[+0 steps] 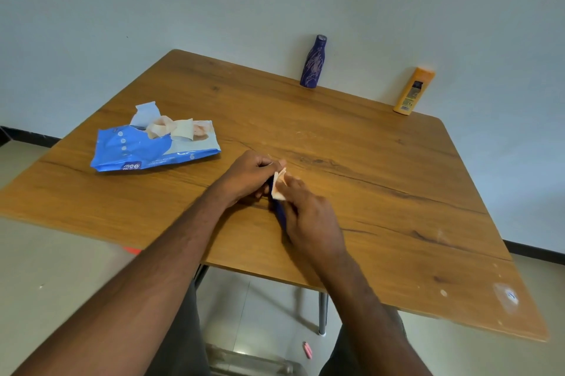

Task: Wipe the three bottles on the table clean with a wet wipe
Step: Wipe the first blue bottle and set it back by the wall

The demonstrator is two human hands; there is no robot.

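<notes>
A small dark blue bottle (278,211) lies between my two hands near the middle of the wooden table (382,192), mostly hidden by them. My left hand (248,175) grips its far end. My right hand (308,213) presses a folded pale wet wipe (279,186) against the bottle, fingers curled around it. A taller purple bottle (313,62) with pale scribbles stands upright at the table's far edge against the wall. An orange bottle (412,91) stands upright at the far right edge.
An open blue wet wipe pack (143,149), wipes sticking out of its top, lies on the table's left side. White smudges (506,297) mark the near right corner. A small pink object (307,349) lies on the floor below.
</notes>
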